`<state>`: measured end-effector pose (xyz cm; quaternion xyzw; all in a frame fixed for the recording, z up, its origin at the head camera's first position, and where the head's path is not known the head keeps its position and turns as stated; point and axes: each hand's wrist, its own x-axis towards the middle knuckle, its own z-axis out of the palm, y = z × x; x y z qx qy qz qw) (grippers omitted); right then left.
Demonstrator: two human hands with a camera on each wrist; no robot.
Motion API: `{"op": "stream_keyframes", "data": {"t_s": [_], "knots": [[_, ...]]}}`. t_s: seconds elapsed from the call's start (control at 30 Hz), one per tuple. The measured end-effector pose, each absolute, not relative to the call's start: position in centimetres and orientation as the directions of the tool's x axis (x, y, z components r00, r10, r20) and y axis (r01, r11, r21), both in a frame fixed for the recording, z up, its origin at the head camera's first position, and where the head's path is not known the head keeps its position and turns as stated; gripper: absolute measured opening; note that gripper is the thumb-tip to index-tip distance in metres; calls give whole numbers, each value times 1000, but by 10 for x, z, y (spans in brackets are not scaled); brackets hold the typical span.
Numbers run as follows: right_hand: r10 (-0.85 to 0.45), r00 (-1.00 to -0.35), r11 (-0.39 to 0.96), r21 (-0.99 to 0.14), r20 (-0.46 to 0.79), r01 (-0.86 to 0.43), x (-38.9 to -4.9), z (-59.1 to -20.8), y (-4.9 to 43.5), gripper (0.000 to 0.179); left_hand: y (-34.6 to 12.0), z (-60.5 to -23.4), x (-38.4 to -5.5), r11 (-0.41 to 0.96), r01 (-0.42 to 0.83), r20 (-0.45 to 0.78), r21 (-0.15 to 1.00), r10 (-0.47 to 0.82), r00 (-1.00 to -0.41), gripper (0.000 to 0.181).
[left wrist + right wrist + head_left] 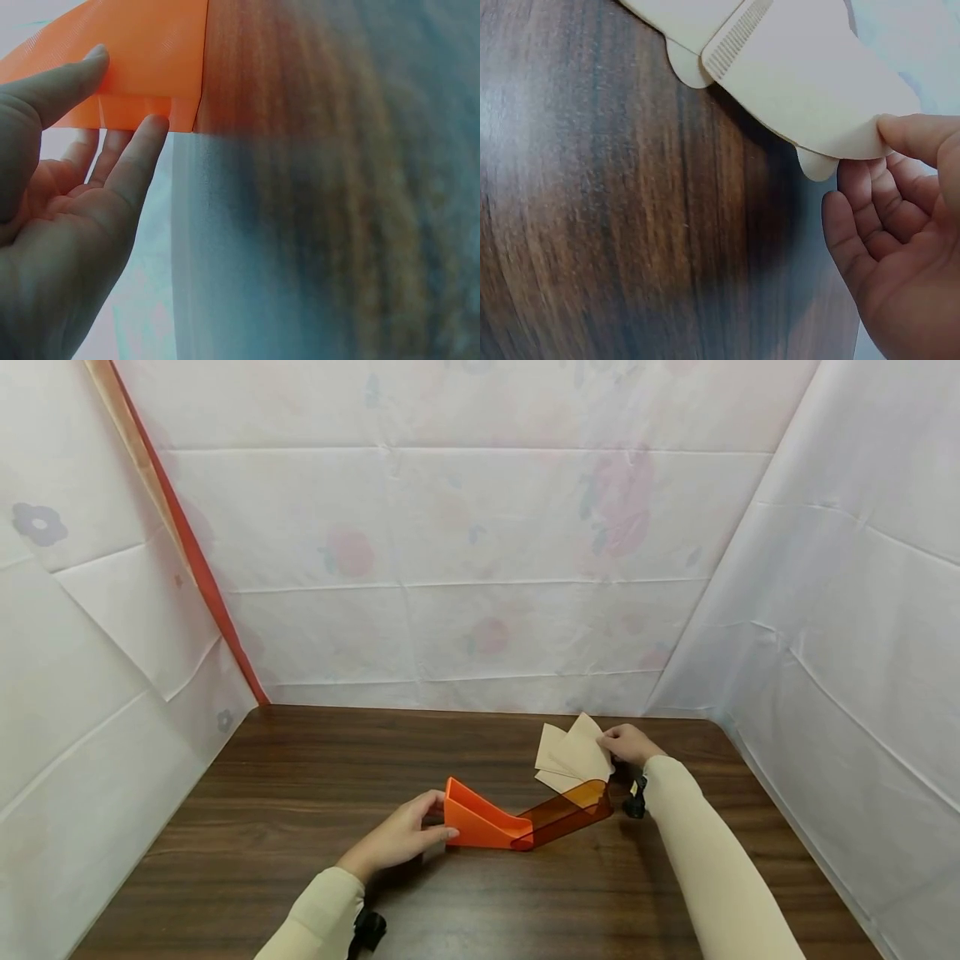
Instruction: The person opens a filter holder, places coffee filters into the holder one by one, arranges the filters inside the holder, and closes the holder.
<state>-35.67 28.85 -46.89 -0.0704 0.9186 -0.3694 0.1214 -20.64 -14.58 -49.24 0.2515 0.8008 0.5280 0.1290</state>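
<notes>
An orange plastic holder (487, 822) stands on the table with its see-through amber lid (566, 812) swung out to the right. My left hand (405, 831) grips the holder's tall left end; in the left wrist view the thumb lies on one orange face (150, 52) and the fingertips touch its edge. At the back right, my right hand (632, 744) pinches the rounded edge of a tan paper coffee filter (587, 745) between thumb and fingers. More coffee filters (550, 745) lie fanned out beneath and beside it; their crimped seam shows in the right wrist view.
The dark wood-grain table (315, 777) has a back edge against a white patterned sheet (465, 527). Similar sheets hang at left and right, and a red strip (202, 568) runs down the left corner. The lid's far end lies close to the filters.
</notes>
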Motion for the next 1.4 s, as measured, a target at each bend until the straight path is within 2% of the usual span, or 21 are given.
{"op": "stream_keyframes", "data": {"t_s": [0.23, 0.7, 1.1, 1.4], "knots": [[-203, -965, 678, -735, -167, -15, -355, -467, 292, 34, -145, -492, -207, 316, 266, 58, 911, 538, -841, 41], [-190, -973, 667, -744, -132, -29, -347, -461, 293, 38, -143, -493, -207, 315, 276, 68, 908, 539, -840, 42], [-163, -986, 615, -785, -44, -66, -342, -452, 295, 41, -144, -492, -208, 305, 272, 69, 913, 541, -838, 40], [-214, -976, 608, -779, 25, -153, -339, -449, 291, 41, -144, -493, -209, 302, 273, 71, 913, 542, -837, 40]]}}
